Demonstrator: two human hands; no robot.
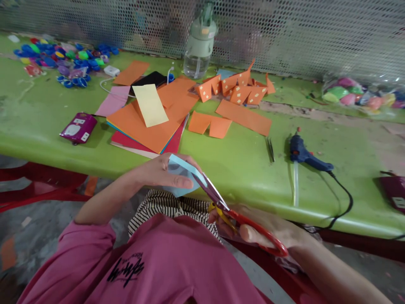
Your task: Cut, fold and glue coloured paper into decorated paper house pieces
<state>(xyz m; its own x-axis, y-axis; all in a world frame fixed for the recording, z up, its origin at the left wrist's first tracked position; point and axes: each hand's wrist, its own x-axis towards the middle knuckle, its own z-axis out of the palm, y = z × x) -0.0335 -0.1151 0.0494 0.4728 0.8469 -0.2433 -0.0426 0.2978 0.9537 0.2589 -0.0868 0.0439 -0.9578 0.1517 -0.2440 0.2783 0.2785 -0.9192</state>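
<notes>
Between the thumb and fingers of my left hand point(164, 171) is a folded piece of light blue paper point(182, 191), held just off the table's front edge. My right hand point(253, 228) grips scissors point(257, 228) with red and yellow handles. Their blades reach up and left to the paper's right end and meet it there. Beyond my left hand lies a stack of orange paper point(136, 126) with red and blue sheets under it. A cream paper strip point(150, 105) rests on top. A folded orange paper piece point(209, 125) stands just past the scissors.
Dotted orange paper shapes point(236, 86) stand at the back, near a water bottle point(199, 46). On the right are tweezers point(270, 150) and a blue glue gun point(305, 154) with its cord. Colourful small pieces point(63, 57) lie back left; a purple packet point(79, 128) sits at left.
</notes>
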